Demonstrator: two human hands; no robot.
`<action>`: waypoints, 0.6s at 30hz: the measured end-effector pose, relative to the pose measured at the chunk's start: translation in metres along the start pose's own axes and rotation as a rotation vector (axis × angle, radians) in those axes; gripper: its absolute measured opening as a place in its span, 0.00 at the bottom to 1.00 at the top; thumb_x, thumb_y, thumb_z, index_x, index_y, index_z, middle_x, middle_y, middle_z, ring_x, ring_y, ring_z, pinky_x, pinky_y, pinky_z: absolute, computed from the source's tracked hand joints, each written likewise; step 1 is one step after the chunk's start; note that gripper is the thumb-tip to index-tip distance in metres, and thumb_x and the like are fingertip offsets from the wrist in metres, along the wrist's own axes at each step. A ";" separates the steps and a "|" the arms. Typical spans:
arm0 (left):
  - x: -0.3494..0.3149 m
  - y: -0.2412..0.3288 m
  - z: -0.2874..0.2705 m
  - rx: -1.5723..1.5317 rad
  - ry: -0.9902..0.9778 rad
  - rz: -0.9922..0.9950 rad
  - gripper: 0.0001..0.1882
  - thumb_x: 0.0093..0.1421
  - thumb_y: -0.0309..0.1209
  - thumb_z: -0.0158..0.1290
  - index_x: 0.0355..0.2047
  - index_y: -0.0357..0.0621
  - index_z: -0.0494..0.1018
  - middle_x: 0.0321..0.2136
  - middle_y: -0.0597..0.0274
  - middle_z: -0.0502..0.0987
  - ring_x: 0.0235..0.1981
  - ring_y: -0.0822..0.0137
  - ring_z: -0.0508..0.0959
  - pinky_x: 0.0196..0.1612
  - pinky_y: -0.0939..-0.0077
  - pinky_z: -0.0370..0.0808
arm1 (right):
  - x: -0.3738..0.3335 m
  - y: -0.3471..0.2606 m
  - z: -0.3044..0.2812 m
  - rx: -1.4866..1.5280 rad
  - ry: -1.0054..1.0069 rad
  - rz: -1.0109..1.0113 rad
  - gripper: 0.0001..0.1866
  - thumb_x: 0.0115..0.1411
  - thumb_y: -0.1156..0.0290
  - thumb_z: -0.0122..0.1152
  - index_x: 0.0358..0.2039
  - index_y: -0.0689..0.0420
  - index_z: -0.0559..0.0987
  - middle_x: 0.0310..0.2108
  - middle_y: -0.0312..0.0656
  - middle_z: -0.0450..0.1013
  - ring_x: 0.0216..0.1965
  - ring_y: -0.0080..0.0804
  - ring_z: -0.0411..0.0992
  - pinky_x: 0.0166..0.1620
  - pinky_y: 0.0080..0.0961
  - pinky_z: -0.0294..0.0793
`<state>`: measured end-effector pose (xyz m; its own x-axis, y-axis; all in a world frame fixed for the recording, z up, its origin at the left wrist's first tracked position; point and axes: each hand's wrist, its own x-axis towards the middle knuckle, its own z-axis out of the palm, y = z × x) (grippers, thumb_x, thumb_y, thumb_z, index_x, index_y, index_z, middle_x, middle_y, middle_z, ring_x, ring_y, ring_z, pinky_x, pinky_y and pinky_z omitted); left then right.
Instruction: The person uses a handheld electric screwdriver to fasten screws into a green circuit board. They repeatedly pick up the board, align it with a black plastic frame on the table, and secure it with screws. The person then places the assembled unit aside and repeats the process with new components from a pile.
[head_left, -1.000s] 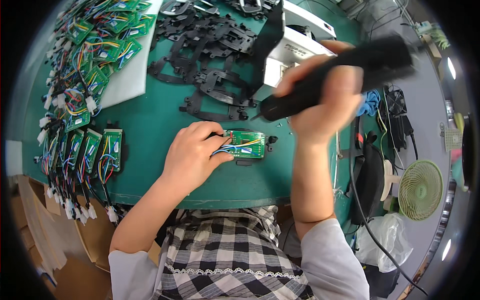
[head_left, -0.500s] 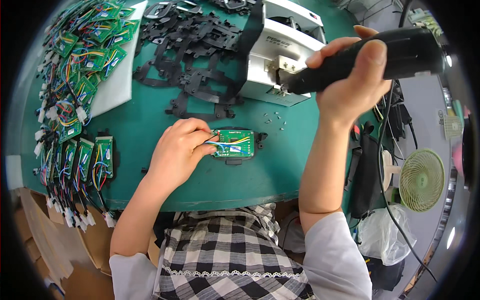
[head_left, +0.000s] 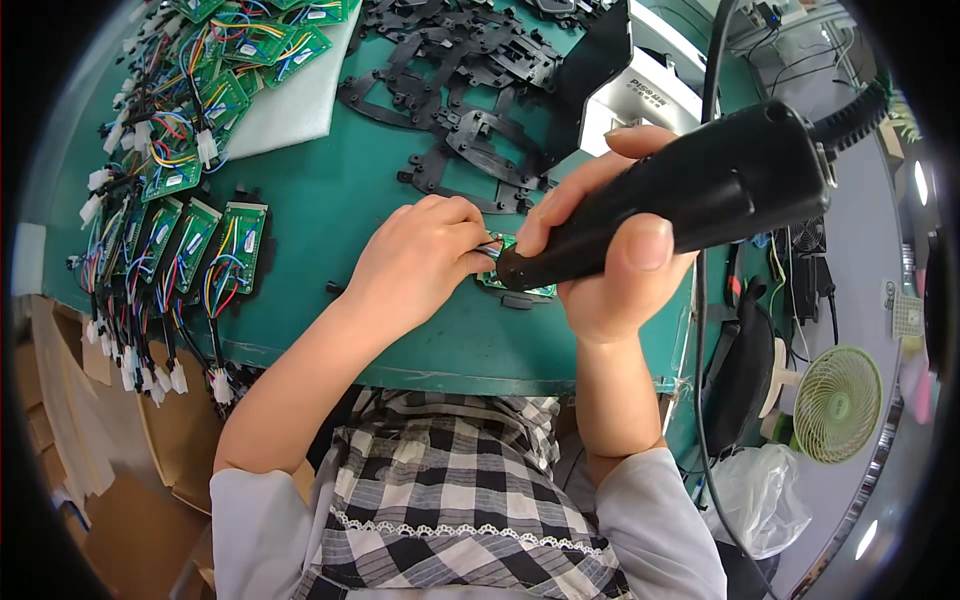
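Observation:
My right hand is wrapped around a black electric screwdriver. Its tip end points down and left, over a green circuit board. Most of that board is hidden behind the tool and my fingers; whether the bit touches a screw cannot be seen. At the board's left edge, the fingers of my left hand are closed in a pinch on thin wires. Part of a black plastic bracket shows below the board.
Wired circuit boards stand in a row at left, with a heap of boards behind. Black plastic frames lie at the back beside a silver screw feeder. The screwdriver's cord hangs at right, near a green fan.
My right hand has brought the screwdriver from the screw feeder, leftward and down to the circuit board. My left hand stays at the wires. The whole view has shifted.

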<state>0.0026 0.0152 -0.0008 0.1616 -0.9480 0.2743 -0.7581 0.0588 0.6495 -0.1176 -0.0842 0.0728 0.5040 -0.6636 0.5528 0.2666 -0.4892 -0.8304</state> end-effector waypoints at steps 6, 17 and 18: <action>0.000 0.000 0.001 -0.007 0.022 0.006 0.06 0.50 0.29 0.59 0.27 0.42 0.76 0.32 0.65 0.75 0.38 0.60 0.74 0.42 0.64 0.71 | -0.003 0.003 0.006 -0.044 0.002 -0.041 0.38 0.58 0.39 0.52 0.44 0.69 0.62 0.17 0.44 0.70 0.13 0.27 0.68 0.17 0.18 0.67; -0.001 -0.003 0.004 -0.019 0.063 0.017 0.05 0.49 0.28 0.58 0.26 0.42 0.75 0.30 0.65 0.74 0.37 0.59 0.74 0.40 0.65 0.72 | -0.010 0.002 0.014 -0.023 -0.006 0.009 0.41 0.56 0.35 0.53 0.43 0.67 0.63 0.17 0.44 0.70 0.14 0.27 0.69 0.18 0.18 0.68; 0.000 -0.002 0.005 -0.009 0.072 0.014 0.06 0.49 0.29 0.59 0.26 0.42 0.76 0.30 0.65 0.74 0.37 0.60 0.74 0.41 0.65 0.72 | -0.010 0.003 0.016 -0.029 -0.025 -0.035 0.41 0.56 0.34 0.52 0.43 0.67 0.64 0.16 0.42 0.71 0.13 0.25 0.69 0.18 0.16 0.66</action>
<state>0.0012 0.0140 -0.0059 0.1964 -0.9220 0.3337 -0.7551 0.0749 0.6513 -0.1092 -0.0699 0.0639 0.5156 -0.6314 0.5792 0.2607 -0.5284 -0.8080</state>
